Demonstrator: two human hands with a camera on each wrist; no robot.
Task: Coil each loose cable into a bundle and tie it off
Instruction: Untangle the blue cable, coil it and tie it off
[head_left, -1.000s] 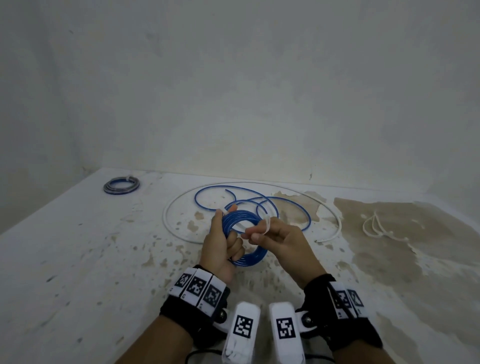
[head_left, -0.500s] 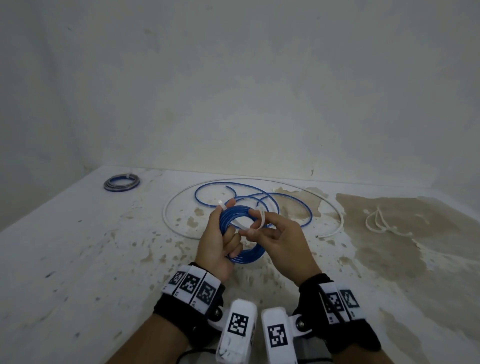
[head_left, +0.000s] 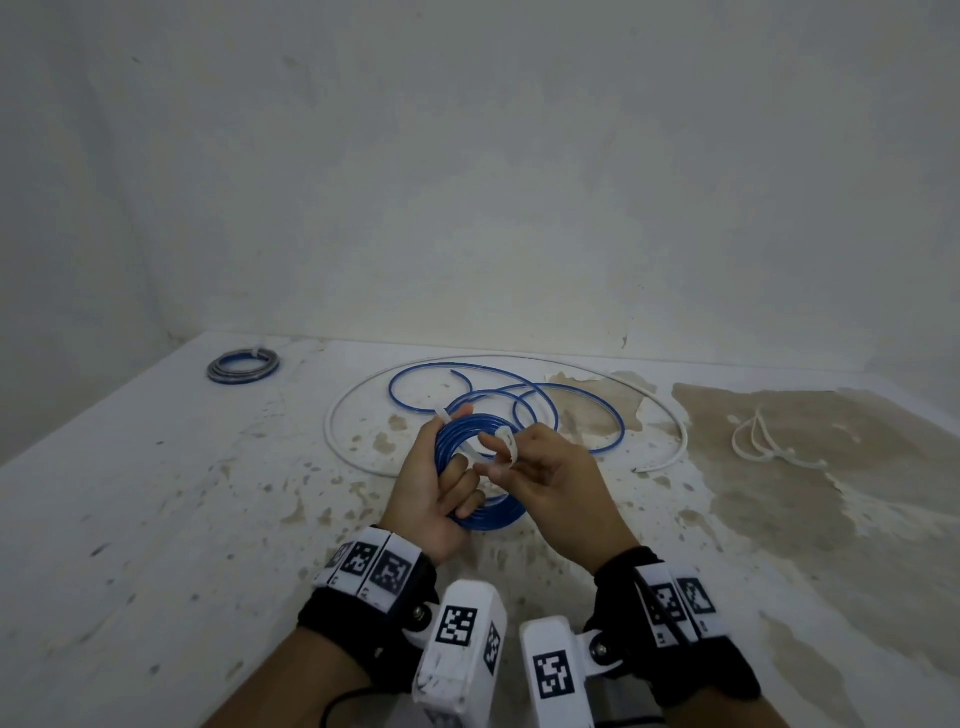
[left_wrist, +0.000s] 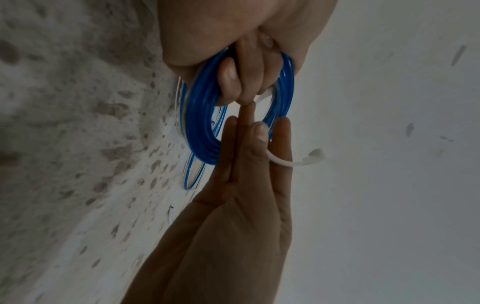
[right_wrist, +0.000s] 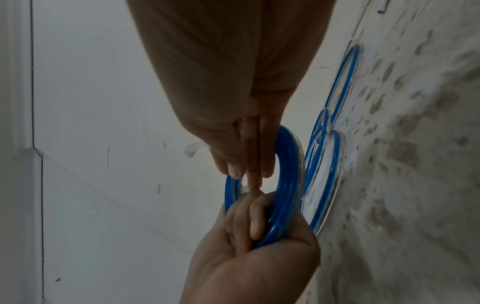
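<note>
One bundle is finished: a small coil (head_left: 243, 366) with a pale tie on it lies at the far left of the worktop (head_left: 156, 519), well apart from the hands.

The blue cable (head_left: 480, 512) is in hand and partly coiled. The left hand (head_left: 426, 499) grips the coil, fingers curled through its middle, and holds it above the worktop. A good length of the same blue cable is not yet wound: its loose loops (head_left: 545, 410) lie on the worktop just beyond the hands.

A white tie (head_left: 511, 447) runs through the coil. The right hand (head_left: 550, 483) pinches it between thumb and fingers; in the left wrist view its free end (left_wrist: 315, 154) with the head sticks out past the right hand's fingers (left_wrist: 259, 144). The tie does not appear to be closed into a loop, so I judge this bundle not yet tied off. Whether the tie is meant to go on before the remaining length is wound, I cannot tell.

A white cable (head_left: 343, 410) lies uncoiled in a wide arc around the blue loops. A few spare white ties (head_left: 763, 441) lie at the right of the worktop.

Judgement: one cable done, one under way, one untouched.
</note>
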